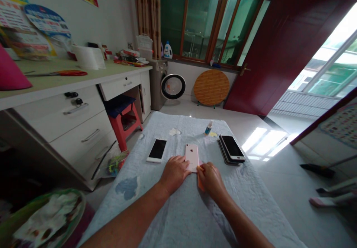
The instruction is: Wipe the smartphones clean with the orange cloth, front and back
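Note:
A pale pink smartphone [192, 153] lies back up on the cloth-covered table, its camera and apple logo showing. Its lower left side is held by my left hand [174, 173], with the fingers over the edge. My right hand [211, 179] is closed in a pinch on a small orange cloth [200, 184], pressed against the phone's lower right edge. Part of the cloth is hidden under the hand. To the left lies a white smartphone [157, 150] with a dark screen. On the right, another white-framed phone [232, 146] rests on a stack of darker devices.
A small spray bottle [208, 128] stands near the far edge of the light blue tablecloth [178, 218]. Left are a drawer desk [83, 125], a red stool [126, 123] and a waste bin [80, 218]. Beyond stand a washing machine with its door open [173, 86] and a round wooden board [212, 87].

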Demonstrator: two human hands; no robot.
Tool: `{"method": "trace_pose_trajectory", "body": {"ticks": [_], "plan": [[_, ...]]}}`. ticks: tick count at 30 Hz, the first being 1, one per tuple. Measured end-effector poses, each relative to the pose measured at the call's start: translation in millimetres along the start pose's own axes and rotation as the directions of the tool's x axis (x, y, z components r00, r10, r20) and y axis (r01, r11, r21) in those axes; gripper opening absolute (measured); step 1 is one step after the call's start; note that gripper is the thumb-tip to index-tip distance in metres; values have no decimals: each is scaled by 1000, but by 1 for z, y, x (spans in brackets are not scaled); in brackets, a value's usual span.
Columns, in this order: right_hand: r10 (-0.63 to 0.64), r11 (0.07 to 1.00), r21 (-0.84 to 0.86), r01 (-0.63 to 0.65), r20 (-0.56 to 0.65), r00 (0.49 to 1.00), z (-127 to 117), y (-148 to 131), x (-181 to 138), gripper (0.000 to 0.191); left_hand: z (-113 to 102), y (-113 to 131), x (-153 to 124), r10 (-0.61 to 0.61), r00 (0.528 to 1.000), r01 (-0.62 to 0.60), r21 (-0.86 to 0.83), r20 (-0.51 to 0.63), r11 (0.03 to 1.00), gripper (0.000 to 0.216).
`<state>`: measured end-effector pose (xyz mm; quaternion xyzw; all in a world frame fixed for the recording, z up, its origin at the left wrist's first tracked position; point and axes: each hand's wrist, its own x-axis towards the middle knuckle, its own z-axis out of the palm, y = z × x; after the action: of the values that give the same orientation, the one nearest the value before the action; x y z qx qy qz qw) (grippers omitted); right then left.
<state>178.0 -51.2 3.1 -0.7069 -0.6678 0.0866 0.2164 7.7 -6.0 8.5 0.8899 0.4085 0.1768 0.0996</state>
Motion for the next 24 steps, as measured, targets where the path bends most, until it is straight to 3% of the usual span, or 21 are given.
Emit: {"method": "trace_pose_trajectory", "body": {"ticks": [6, 17, 24], "plan": [[7, 1000, -2, -7, -3, 1000, 3, 3, 3, 23, 2, -1, 0, 14, 1000, -14, 12, 14, 1000, 20], [52, 976, -212, -45, 29, 998, 10, 5, 97, 28, -4, -2, 3, 44, 998, -47, 52, 49, 998, 19], [-58, 965, -244, 98, 168, 984, 7, -3, 131, 25, -4, -3, 4, 35, 998, -38, 70, 51, 997, 17]]}}
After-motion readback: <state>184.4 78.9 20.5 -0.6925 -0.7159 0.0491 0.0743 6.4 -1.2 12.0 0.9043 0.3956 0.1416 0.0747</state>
